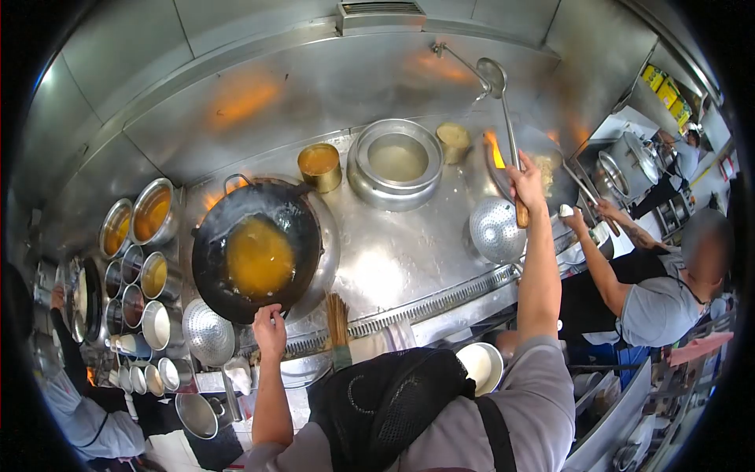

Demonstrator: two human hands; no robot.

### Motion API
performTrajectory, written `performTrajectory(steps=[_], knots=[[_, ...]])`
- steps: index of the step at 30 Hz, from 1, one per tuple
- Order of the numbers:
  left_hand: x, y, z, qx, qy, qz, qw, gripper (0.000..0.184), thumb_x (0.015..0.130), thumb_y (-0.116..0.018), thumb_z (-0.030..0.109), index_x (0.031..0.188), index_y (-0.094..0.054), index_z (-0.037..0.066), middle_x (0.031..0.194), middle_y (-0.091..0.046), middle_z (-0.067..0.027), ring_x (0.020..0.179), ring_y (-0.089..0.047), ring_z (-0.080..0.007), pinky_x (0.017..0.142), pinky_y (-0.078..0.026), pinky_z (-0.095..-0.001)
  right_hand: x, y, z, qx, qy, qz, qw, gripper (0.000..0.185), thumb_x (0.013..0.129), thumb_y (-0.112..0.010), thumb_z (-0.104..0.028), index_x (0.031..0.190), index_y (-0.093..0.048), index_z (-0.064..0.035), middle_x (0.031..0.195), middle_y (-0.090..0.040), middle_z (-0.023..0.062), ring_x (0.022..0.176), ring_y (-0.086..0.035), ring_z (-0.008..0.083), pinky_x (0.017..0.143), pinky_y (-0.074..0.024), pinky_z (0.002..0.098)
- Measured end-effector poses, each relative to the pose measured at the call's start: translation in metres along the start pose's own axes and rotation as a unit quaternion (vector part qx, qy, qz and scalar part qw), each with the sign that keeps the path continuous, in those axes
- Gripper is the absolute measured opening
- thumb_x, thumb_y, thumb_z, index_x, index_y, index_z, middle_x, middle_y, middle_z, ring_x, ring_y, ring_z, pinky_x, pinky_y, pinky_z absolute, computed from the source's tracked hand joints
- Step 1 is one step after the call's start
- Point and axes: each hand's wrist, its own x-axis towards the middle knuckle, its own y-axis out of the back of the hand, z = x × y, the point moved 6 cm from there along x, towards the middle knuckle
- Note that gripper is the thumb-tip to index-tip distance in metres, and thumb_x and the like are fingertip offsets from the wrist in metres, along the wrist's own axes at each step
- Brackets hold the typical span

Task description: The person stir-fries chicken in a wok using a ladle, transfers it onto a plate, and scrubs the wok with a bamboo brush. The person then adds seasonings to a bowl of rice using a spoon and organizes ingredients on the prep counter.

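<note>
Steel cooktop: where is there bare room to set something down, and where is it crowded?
The steel cooktop is barest between the black wok and the strainer to its right, bounded behind by the wide pot and in front by the slotted strip. Left of the wok is crowded with bowls and metal containers.

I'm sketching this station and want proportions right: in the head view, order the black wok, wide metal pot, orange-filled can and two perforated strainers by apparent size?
1. Black wok
2. Wide metal pot
3. Right strainer and left strainer: too alike to rank
4. Orange-filled can
</note>
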Motion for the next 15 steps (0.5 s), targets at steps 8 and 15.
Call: performTrajectory(steps=[8, 15], knots=[[-0.001, 0.000, 0.002, 0.008, -0.035, 0.035, 0.999, 0.007, 0.082, -0.058, 0.005, 0.087, -0.063, 0.007, 0.081, -0.061, -0.0101, 0.078, -0.058, -0.0307, 0.072, -0.044, -0.0427, -0.008, 0.005, -0.003, 0.009, -0.002, -0.018, 1.000, 0.060, 0.086, -0.059, -0.009, 0.142, -0.037, 0.0007, 0.056, -0.051, 0.0015, 0.038, -0.045, 0.0096, 0.037, -0.0349, 0.0255], [-0.005, -0.002, 0.005, 0.065, -0.029, 0.002, 0.997, 0.013, 0.082, -0.068, 0.022, 0.081, -0.061, 0.011, 0.073, -0.060, -0.0047, 0.072, -0.057, -0.0258, 0.067, -0.040, -0.0411, -0.037, -0.024, -0.031, -0.079, 0.078, 0.065, 0.992, 0.058, 0.090, -0.057, -0.009, 0.144, -0.036, -0.0049, 0.060, -0.051, -0.0004, 0.040, -0.046, 0.0088, 0.038, -0.0380, 0.0257]])
